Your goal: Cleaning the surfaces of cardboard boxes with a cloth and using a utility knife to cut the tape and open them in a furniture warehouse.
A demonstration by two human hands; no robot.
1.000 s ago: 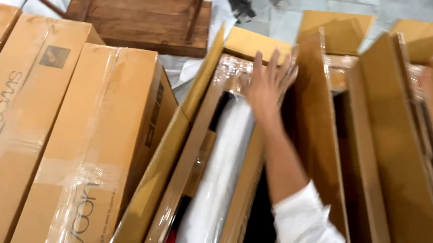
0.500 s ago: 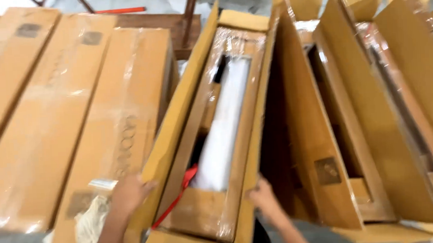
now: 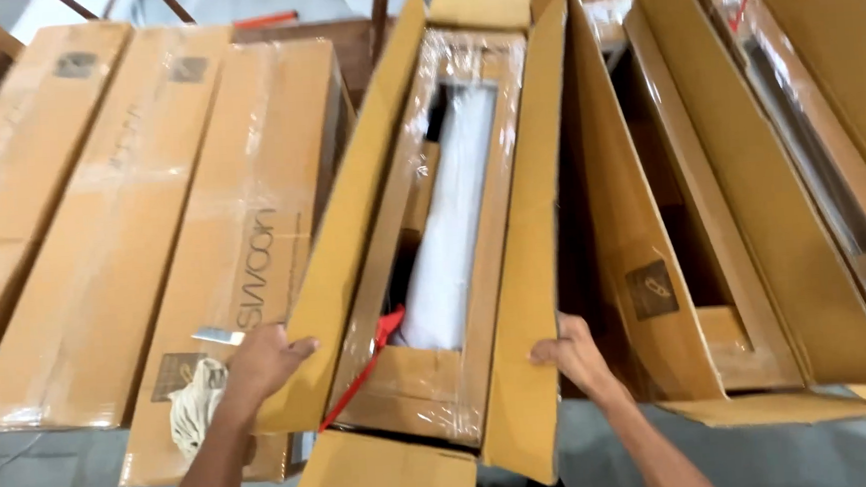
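two hands hold one long open brown box (image 3: 517, 299). the left hand (image 3: 265, 359) wraps around its left flap, and the right hand (image 3: 570, 350) wraps around its right flap. inside lies a white roll (image 3: 452, 222). shut brown boxes (image 3: 152, 231) lie just beside, on the left.

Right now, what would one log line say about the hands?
left hand: grips left flap | right hand: grips right flap | open carton: white wrapped roll in wooden frame

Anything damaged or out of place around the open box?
A red strap hangs loose across the wrapped wooden frame in the open box held by the left hand and right hand. A crumpled cloth lies on the sealed box.
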